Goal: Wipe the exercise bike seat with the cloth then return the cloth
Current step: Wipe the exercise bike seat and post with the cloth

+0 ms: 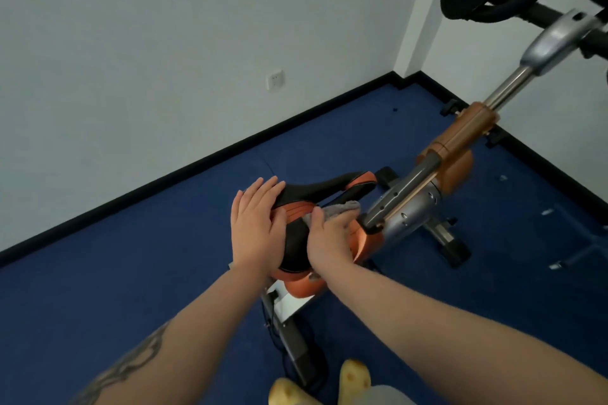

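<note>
Cloth (342, 207), a grey soft rag, lay bunched on the right flank of the exercise bike seat (316, 194), its free edge poking out toward one o'clock from under the right hand (330, 233). It looked light and limp, the sort of thing that folds wherever it is pushed, so I judged it wanted a flat palm on top for wiping and a simple gather of the fingers to lift it off afterwards. That right hand was pressed down over it, fingers curled around the bunch and holding it against the orange side panel; how tightly they closed underneath I could not quite make out. The left hand (258, 223) lay spread and flat on the rear of the saddle at about nine o'clock from the cloth, fingers pointing toward one o'clock, empty and apparently steadying the seat. Both forearms reached forward from six o'clock, the right crossing in low. The saddle itself seemed firm and smooth, padded black on top, so the rag would probably slide easily
</note>
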`<state>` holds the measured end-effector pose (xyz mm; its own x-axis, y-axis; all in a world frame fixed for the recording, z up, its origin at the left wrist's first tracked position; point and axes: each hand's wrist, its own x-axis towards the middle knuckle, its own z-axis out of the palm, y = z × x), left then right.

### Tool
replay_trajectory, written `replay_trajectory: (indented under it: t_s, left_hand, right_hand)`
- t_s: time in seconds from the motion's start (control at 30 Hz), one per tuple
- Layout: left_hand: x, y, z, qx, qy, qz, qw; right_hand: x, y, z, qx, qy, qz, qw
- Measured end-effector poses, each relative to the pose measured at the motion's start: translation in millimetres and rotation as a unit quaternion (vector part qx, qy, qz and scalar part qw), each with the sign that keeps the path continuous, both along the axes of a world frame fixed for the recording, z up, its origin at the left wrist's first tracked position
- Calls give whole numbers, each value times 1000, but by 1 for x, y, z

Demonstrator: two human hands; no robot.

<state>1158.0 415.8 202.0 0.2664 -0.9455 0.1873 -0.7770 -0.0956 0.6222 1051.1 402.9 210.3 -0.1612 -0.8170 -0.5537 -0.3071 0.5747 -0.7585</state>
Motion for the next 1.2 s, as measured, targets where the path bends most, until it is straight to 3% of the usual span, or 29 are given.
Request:
replay_trajectory:
  t_s: [0.13, 0.23, 0.33, 0.47, 0.7, 0.83, 0.9, 1.03, 1.1, 1.2]
  left_hand:
    - [-3, 3, 1, -26, 57, 24, 998]
    - [-3, 4, 0, -32, 65, 27, 997]
    - [-2, 2, -1, -32, 77, 28, 996]
    - [-2, 3, 0, -27, 78, 29, 996]
    - [-1, 4, 0, -26, 72, 16, 997]
    - [11, 6, 0, -3, 39, -39, 998]
    - [26, 7, 0, 4, 1, -95, 995]
    - [51, -7, 5, -3, -6, -148, 989]
    - [57, -18, 8, -8, 21, -161, 987]
    - [64, -39, 8, -13, 47, -194, 980]
  right_hand:
    - [-6, -29, 2, 51, 17, -56, 997]
    - [2, 11, 4, -3, 46, 47, 998]
    - [-4, 28, -4, -32, -7, 99, 995]
    - [-5, -18, -7, 72, -52, -13, 996]
    - [4, 59, 1, -50, -4, 97, 994]
    - [4, -2, -7, -6, -15, -16, 1000]
    - [10, -11, -3, -20, 22, -51, 998]
    - [35, 41, 4, -159, 193, 62, 966]
    - [39, 52, 0, -171, 257, 118, 944]
    - [38, 30, -1, -149, 269, 102, 946]
